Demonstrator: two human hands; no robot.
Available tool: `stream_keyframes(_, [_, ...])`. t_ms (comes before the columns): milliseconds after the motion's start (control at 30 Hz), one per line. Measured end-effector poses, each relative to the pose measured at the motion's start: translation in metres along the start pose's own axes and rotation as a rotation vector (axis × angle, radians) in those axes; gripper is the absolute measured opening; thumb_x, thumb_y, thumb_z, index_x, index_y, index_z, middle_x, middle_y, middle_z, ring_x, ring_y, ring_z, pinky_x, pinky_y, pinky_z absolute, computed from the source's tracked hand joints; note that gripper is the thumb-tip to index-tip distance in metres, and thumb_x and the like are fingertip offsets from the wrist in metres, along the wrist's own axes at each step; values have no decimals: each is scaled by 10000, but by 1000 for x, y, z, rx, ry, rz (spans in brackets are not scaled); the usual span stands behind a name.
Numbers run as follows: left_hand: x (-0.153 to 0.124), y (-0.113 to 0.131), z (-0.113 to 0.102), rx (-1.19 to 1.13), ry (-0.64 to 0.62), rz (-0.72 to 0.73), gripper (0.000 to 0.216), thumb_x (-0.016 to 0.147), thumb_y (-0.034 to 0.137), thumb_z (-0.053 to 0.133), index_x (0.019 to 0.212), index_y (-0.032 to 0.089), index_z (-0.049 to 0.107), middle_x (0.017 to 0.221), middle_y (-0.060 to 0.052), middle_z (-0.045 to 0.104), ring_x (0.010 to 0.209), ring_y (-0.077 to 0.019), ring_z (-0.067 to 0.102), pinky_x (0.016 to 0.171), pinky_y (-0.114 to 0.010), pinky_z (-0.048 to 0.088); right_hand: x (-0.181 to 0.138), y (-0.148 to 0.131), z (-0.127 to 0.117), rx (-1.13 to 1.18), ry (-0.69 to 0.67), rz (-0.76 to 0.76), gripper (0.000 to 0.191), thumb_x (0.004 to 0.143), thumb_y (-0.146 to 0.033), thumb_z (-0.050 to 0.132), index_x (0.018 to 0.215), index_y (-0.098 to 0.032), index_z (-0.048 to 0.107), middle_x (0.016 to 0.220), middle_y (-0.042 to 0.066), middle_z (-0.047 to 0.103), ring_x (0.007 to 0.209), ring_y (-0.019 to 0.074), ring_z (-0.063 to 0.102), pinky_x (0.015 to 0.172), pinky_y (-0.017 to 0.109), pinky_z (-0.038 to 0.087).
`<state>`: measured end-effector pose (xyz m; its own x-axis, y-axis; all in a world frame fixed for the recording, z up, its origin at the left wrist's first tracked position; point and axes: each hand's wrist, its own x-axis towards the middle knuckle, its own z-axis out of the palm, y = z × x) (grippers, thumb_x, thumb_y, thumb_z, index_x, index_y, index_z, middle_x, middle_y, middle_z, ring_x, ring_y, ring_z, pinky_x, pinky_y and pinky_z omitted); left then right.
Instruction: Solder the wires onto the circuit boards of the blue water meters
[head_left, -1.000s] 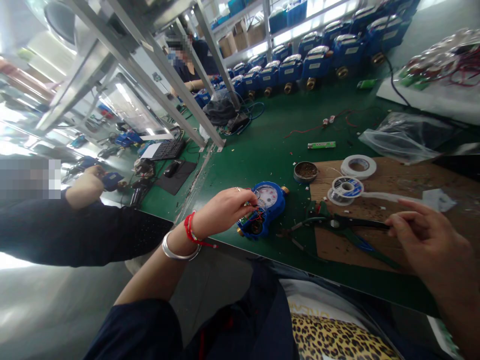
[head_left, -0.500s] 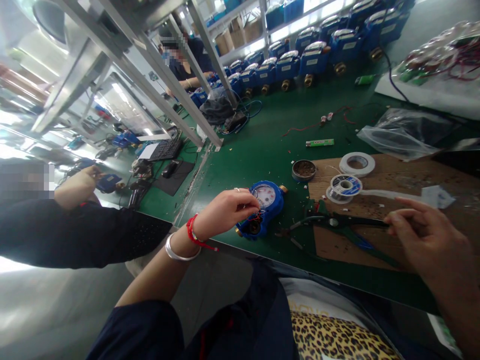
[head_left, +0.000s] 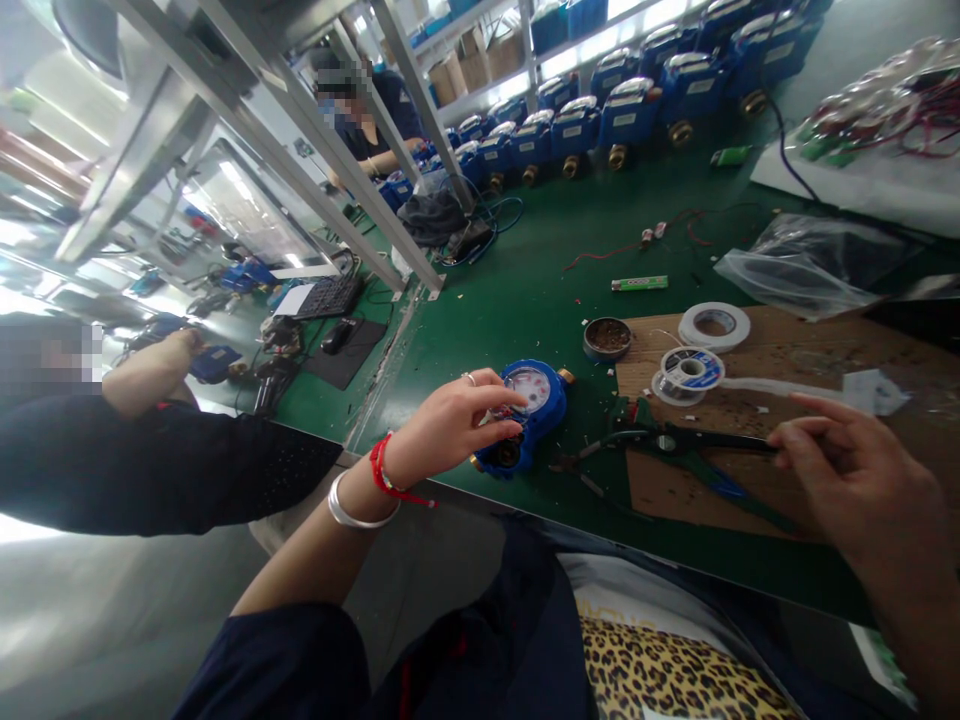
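Note:
My left hand (head_left: 457, 420) is over a blue water meter (head_left: 551, 405) with a round clear dial and brass ends. Its index finger reaches onto the dial, and the thumb is apart below it. Thin wires (head_left: 507, 412) show between those fingers, with no clear grip on them. At the right, my right hand (head_left: 862, 480) pinches the end of the black handle of a pair of pliers (head_left: 666, 443), which lies on the bench. A smaller pair of cutters (head_left: 568, 464) is between the meter and the pliers.
Cardboard (head_left: 652, 485) carries a solder spool (head_left: 690, 372) and a tape roll (head_left: 714, 327). Nearby are a round tin (head_left: 607, 338), a green battery (head_left: 639, 284) and a plastic bag (head_left: 814, 265). Several blue meters (head_left: 630, 110) line the back. Co-workers sit left and behind the metal frame.
My left fingers have moved apart from a pinch at the wires, the index finger now over the dial. My right hand and the pliers have stayed in place.

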<state>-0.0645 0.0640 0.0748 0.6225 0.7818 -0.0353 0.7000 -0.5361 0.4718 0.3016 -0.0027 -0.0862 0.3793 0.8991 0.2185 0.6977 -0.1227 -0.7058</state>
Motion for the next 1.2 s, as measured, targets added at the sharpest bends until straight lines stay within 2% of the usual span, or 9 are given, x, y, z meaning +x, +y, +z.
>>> stream_keyframes(100, [-10,-11,-4,-9,133,-106,457,918,429,575,1329,234,531,1283,-110,546,745,-110,569,745,-295,493,0,1,1,-34,2,-2,433,839,-480,553,1215,-273,609,813,-6,715,769,209,699,737,309,499])
stream_keyframes(233, [-36,-44,9,-72,330,-349,438,947,443,496,1283,166,543,1304,-141,549,909,-172,614,888,-363,490,0,6,3,-55,15,10,422,844,-484,548,1215,-291,606,807,-18,711,796,211,699,747,309,488])
stream_keyframes(367, [-67,-69,38,-511,303,-621,488,933,503,478,1259,147,549,1248,-142,610,1078,-244,614,918,-393,500,0,8,4,-94,9,-1,430,852,-497,535,1228,-299,601,827,-11,711,827,224,696,752,319,485])
stream_keyframes(500, [-72,-63,50,-868,223,-644,481,923,493,526,1277,170,558,1252,-120,628,1072,-231,624,959,-392,474,0,7,4,-98,13,-26,407,869,-483,513,1213,-290,611,854,11,712,842,234,691,793,341,482])
stream_keyframes(733, [-50,-54,48,-1155,237,-667,374,872,414,641,1127,141,666,1108,-107,692,968,-199,640,893,-329,476,-3,12,5,-76,10,3,413,874,-478,524,1247,-318,599,856,19,713,850,246,690,804,369,486])
stream_keyframes(833, [-39,-70,45,-1163,262,-665,373,868,384,657,1153,145,649,1093,-103,683,890,-163,638,819,-287,481,-4,13,4,-71,15,-25,407,877,-488,518,1236,-316,602,863,24,714,877,246,689,821,365,483])
stream_keyframes(933, [-17,-95,31,-1125,215,-645,366,872,343,659,1189,165,624,1127,-95,658,845,-138,628,756,-266,485,-3,12,3,-110,20,-10,385,874,-510,502,1185,-318,623,847,27,715,880,261,687,773,374,482])
stream_keyframes(1067, [22,-121,8,-1114,140,-602,325,783,234,757,1073,114,673,1014,-114,688,848,-173,634,729,-279,494,-2,12,2,-40,-35,44,364,855,-514,503,1130,-317,637,855,16,716,801,236,691,757,364,492])
stream_keyframes(1200, [56,-132,-3,-1088,241,-614,313,729,198,793,1009,108,687,953,-123,701,862,-199,643,758,-309,510,-2,12,0,14,-56,92,359,826,-538,516,1086,-330,651,820,0,708,762,235,690,751,376,504])
